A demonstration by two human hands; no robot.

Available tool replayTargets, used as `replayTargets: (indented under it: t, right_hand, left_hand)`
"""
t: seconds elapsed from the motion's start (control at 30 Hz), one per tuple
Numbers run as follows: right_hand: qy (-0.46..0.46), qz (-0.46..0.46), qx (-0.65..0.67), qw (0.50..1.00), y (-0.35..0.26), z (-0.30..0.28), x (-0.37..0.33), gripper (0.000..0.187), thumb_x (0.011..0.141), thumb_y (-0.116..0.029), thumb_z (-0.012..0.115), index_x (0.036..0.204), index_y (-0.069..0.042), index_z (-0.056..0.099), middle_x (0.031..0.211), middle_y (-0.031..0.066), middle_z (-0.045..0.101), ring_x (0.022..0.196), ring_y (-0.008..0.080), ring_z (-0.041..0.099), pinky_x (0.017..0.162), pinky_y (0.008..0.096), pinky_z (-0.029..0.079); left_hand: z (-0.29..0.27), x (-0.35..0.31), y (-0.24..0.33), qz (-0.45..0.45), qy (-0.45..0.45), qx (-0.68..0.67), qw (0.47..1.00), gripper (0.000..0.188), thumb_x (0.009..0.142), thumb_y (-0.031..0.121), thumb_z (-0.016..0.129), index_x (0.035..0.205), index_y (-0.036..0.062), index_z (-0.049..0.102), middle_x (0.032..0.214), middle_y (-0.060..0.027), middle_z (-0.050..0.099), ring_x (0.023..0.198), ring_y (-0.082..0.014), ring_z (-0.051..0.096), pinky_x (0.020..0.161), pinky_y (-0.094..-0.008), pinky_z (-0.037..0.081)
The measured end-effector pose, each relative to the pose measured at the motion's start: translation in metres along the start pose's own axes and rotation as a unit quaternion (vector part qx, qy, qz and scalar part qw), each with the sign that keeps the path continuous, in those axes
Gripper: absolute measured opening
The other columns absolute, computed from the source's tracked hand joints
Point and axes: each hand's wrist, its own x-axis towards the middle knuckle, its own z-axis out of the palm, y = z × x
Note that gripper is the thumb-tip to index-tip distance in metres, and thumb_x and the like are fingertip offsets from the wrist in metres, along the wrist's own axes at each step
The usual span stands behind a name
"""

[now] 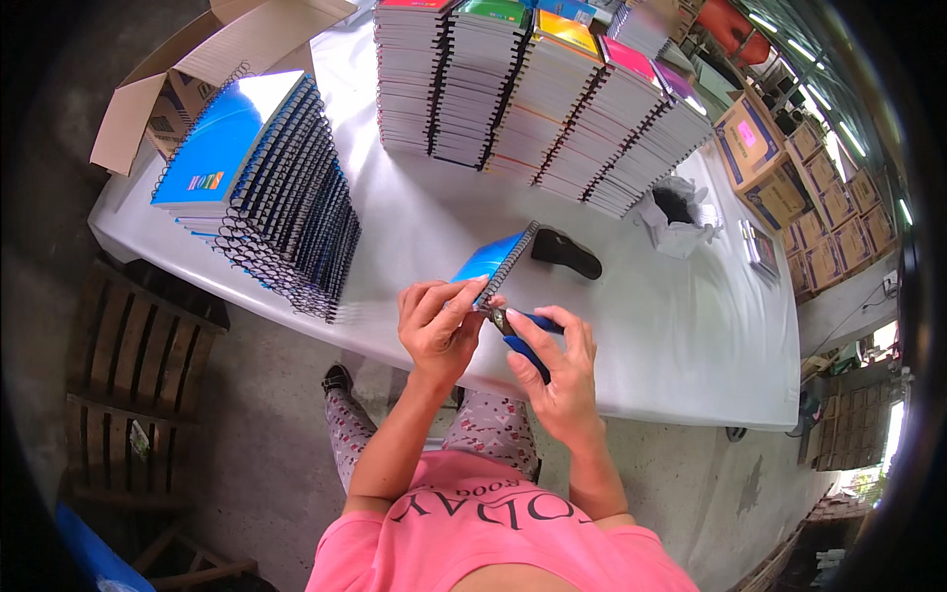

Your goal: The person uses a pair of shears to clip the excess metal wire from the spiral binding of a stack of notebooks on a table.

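Note:
My left hand [440, 324] grips the lower corner of a blue spiral notebook [490, 259], tilted up over the table's near edge with its black coil facing right. In my right hand [560, 380] is a pair of pliers [527, 344] with blue handles, the fingers around both grips. The metal jaws meet the bottom end of the coil, close by my left fingertips; whether they bite on the wire is too small to tell. Just beyond the notebook lies a dark, elongated object [566, 254] of a kind I cannot make out.
A tall stack of blue spiral notebooks [286, 187] stands at the left, before an open cardboard box [212, 59]. Several stacks of bound notebooks [533, 109] line the far side. A white plastic bag [677, 219] with dark contents sits at the right of the white table [414, 227].

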Motion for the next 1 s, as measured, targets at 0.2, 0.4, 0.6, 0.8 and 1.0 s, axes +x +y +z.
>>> replayTargets:
  t: [0.2,0.4,0.6,0.8,1.0]
  right_hand:
    - [-0.205,0.304,0.688,0.626,0.008,0.005,-0.005,0.043,0.099,-0.034,0.044,0.128,-0.003,0.050,0.092,0.0050,0.060,0.082,0.0121,0.056,0.074,0.0271,0.045]
    - [-0.051,0.112,0.077,0.989,0.038,0.019,-0.017,0.044,0.094,-0.039,0.048,0.129,-0.012,0.052,0.108,0.0133,0.054,0.102,0.0275,0.053,0.090,0.0431,0.038]
    - [-0.071,0.296,-0.183,0.935,0.119,0.020,-0.068,0.050,0.091,-0.048,0.048,0.135,-0.022,0.047,0.123,0.0142,0.046,0.118,0.0316,0.042,0.102,0.0504,0.026]
    - [-0.086,0.271,-0.115,0.952,0.104,0.007,-0.036,0.072,0.085,-0.058,0.052,0.143,-0.019,0.035,0.145,0.0128,0.032,0.135,0.0321,0.027,0.109,0.0561,0.015]
    - [0.262,-0.207,0.167,0.928,-0.003,-0.067,0.063,0.101,0.064,-0.059,0.076,0.142,-0.011,0.034,0.142,0.0163,0.039,0.134,0.0299,0.033,0.109,0.0439,0.026]
  left_hand:
    - [0.003,-0.007,-0.002,0.010,0.026,-0.029,0.999,0.046,0.055,-0.011,0.073,0.097,0.0079,0.071,0.079,-0.0019,0.063,0.070,-0.0172,0.053,0.061,-0.0284,0.046]
    - [0.001,-0.005,-0.004,-0.207,0.020,-0.084,0.974,0.025,0.081,0.007,0.072,0.104,0.0016,0.065,0.084,0.0010,0.056,0.069,-0.0061,0.050,0.057,-0.0210,0.044]
    - [-0.016,0.017,0.026,-0.353,0.065,-0.270,0.894,0.038,0.088,0.018,0.066,0.120,0.0067,0.051,0.094,-0.0019,0.050,0.072,-0.0050,0.050,0.054,-0.0166,0.044]
    - [-0.043,0.034,0.053,-0.071,0.030,-0.135,0.988,0.033,0.081,0.000,0.068,0.111,0.0000,0.054,0.097,-0.0116,0.057,0.083,-0.0156,0.054,0.071,-0.0239,0.043]
    - [-0.107,0.093,0.090,0.096,-0.071,-0.032,0.992,0.040,0.070,0.002,0.077,0.106,0.0021,0.060,0.094,-0.0116,0.067,0.075,-0.0187,0.064,0.059,-0.0271,0.050]
